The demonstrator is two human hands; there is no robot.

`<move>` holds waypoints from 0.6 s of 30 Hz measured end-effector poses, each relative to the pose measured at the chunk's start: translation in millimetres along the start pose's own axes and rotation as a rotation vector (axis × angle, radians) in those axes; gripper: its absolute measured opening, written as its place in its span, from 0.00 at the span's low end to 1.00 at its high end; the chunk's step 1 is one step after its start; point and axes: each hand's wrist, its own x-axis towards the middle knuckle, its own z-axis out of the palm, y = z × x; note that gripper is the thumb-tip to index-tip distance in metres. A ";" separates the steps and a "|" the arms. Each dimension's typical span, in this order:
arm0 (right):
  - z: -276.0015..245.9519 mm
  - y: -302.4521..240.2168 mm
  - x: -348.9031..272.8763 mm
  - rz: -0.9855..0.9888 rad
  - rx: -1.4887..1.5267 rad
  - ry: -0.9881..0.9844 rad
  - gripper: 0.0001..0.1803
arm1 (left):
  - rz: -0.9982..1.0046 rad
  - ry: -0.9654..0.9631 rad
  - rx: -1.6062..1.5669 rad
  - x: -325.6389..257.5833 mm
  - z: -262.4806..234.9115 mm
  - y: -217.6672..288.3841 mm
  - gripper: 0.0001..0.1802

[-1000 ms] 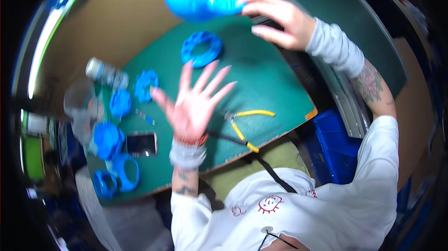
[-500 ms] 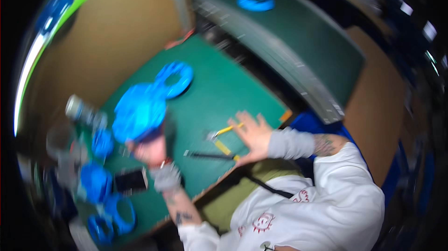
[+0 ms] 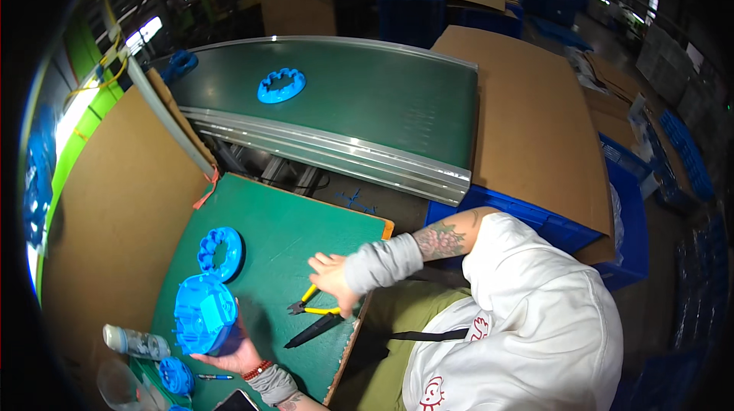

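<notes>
My left hand [image 3: 241, 354] holds a blue plastic housing [image 3: 200, 315] from below, at the left side of the green table; its hollow inner side with ribs faces up. Just beyond it lies a blue scalloped ring [image 3: 222, 254]. My right hand [image 3: 333, 279] is over the handles of a pair of side cutters [image 3: 301, 307] with yellow grips. Its fingers stretch out to the left, and the palm hides the handle ends. Beside the cutters rests a slim black tapered tool [image 3: 313, 331].
Past the table runs a green conveyor belt [image 3: 367, 97] with a metal edge, carrying another blue ring [image 3: 281, 85]. Cardboard [image 3: 535, 120] covers blue crates at right. At near left are a bottle [image 3: 136, 342], a blue round part [image 3: 176, 375], a pen [image 3: 215, 376] and a phone [image 3: 238, 402].
The view has swung up, showing more of the conveyor and the room beyond. My right hand has come over the cutters' handles with its fingers less spread. The left hand still holds the housing.
</notes>
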 end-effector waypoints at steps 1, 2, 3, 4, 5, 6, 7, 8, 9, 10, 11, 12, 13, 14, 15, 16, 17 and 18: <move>-11.8 2.3 8.1 -0.014 -0.063 -0.033 0.45 | 0.035 0.008 0.022 -0.4 0.3 -2.0 0.50; -23.6 4.8 17.2 -0.029 -0.124 -0.069 0.40 | 0.023 0.004 0.022 -1.3 -1.7 -2.2 0.50; -18.3 6.2 30.8 -0.046 -0.263 0.074 0.36 | 0.014 -0.020 0.032 -3.1 -5.7 1.8 0.50; -13.7 2.8 40.2 -0.077 -0.397 0.208 0.31 | 0.016 -0.028 0.045 -10.4 -3.3 5.7 0.50; -12.9 7.2 51.7 -0.071 -0.418 0.220 0.28 | 0.005 -0.067 0.085 -11.0 -2.7 6.3 0.50; -15.6 3.5 66.9 -0.110 -0.428 0.215 0.26 | -0.032 -0.105 0.071 -14.6 -3.6 12.1 0.50; -21.5 19.2 72.2 -0.177 -0.273 0.299 0.22 | -0.111 -0.123 0.114 -13.1 -6.6 14.3 0.51; -25.7 23.2 75.7 -0.063 -0.115 0.275 0.22 | -0.103 -0.064 0.133 -13.7 -13.7 16.1 0.50; -35.2 25.4 77.4 0.130 0.031 0.215 0.22 | -0.023 0.023 0.112 -9.7 -13.8 13.3 0.49; -16.7 46.2 85.8 0.114 0.172 0.388 0.22 | 0.006 -0.054 0.027 -5.4 -12.8 6.3 0.47; -6.3 62.8 90.3 0.024 0.621 0.553 0.24 | 0.052 0.070 0.061 -0.7 0.5 5.0 0.47; -11.4 67.0 91.6 -0.160 0.633 0.706 0.24 | 0.108 0.075 0.153 -0.2 9.1 4.0 0.53; -25.7 58.9 92.5 -0.088 0.870 0.598 0.20 | 0.143 0.129 0.197 -2.6 11.6 7.0 0.53; -37.4 51.0 92.4 -0.104 1.093 0.454 0.18 | 0.143 0.121 0.176 -1.8 3.4 9.9 0.52; -43.5 44.7 97.8 -0.244 1.167 0.499 0.20 | 0.142 0.125 0.174 -0.2 0.9 8.4 0.50; -46.7 36.1 105.1 -0.371 1.243 0.553 0.21 | 0.129 0.124 0.166 -1.3 -3.4 9.2 0.49; -50.0 17.6 113.7 -0.444 1.159 0.663 0.22 | 0.150 0.108 0.223 -3.1 -10.0 12.8 0.48; -54.2 -3.5 118.8 -0.514 1.069 0.783 0.23 | 0.163 0.087 0.279 -7.0 -13.1 17.2 0.48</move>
